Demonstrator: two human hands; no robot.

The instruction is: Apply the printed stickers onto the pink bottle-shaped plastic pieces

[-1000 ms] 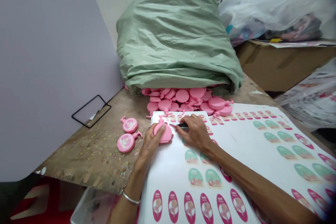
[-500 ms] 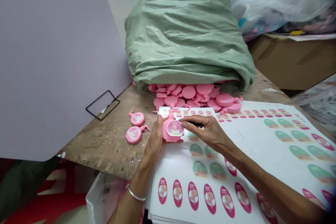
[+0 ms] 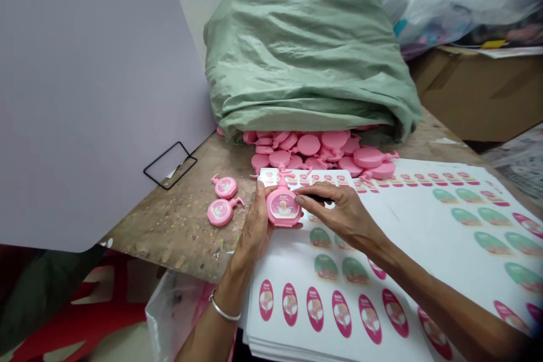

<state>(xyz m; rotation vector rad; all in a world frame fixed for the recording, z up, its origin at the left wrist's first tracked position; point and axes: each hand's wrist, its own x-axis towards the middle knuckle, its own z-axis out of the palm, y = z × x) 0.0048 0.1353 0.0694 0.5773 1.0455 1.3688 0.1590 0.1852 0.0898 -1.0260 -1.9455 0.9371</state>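
A pink toy pump bottle (image 3: pixel 279 219) stands upright in my left hand (image 3: pixel 255 216), which is closed around its left side and underside. An oval sticker with the word BABY (image 3: pixel 285 205) covers its front. My right hand (image 3: pixel 344 209) pinches a thin black tool (image 3: pixel 319 198) whose exact kind I cannot make out. Its thumb and fingertips are at the sticker's upper right edge. Beneath both hands lies a stack of sticker sheets (image 3: pixel 292 271) printed with green half-ovals and pink ovals.
To the left, two stickered pink pump bottles (image 3: pixel 220 212) lie on the wooden table (image 3: pixel 178 232). Behind, many plain pink bottles (image 3: pixel 309 146) spill from a green sack (image 3: pixel 309 56). A white panel (image 3: pixel 93 102) with a black wire frame (image 3: pixel 169 166) borders the left. A cardboard box (image 3: pixel 479 90) is back right.
The bottle has turned so its stickered front faces me more squarely. My right fingertips stay at the sticker's right edge. The whole view has shifted slightly.
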